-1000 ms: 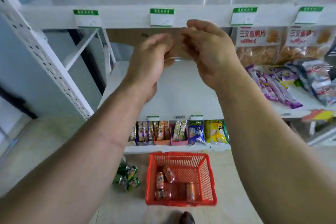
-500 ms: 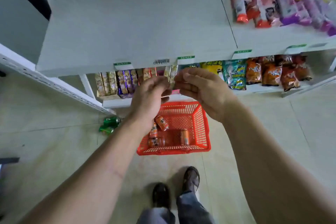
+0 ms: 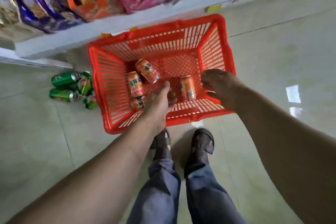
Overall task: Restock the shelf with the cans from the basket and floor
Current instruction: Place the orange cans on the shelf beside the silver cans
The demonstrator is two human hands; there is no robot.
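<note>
Feet in dark sandals stand on the tiled floor just behind the basket, trouser legs below them in the view. Left hand reaches into the basket with fingers loosely extended, holding nothing; its fingertips lie near the orange cans but contact cannot be told. Right hand hovers over the basket's right side, fingers spread and curved, also empty, close to the lone can. Four orange cans lie on their sides in the basket: three clustered at left, one apart at right. Their labels carry Chinese characters, too blurred to read with confidence. Four green cans lie in a heap on the floor just left of the basket; their small red-and-white logo is illegible. Beyond, the lowest shelf holds snack packets, print smeared by motion. Judged progress: early, since no can is in hand and eight visible cans remain to shelve.
</note>
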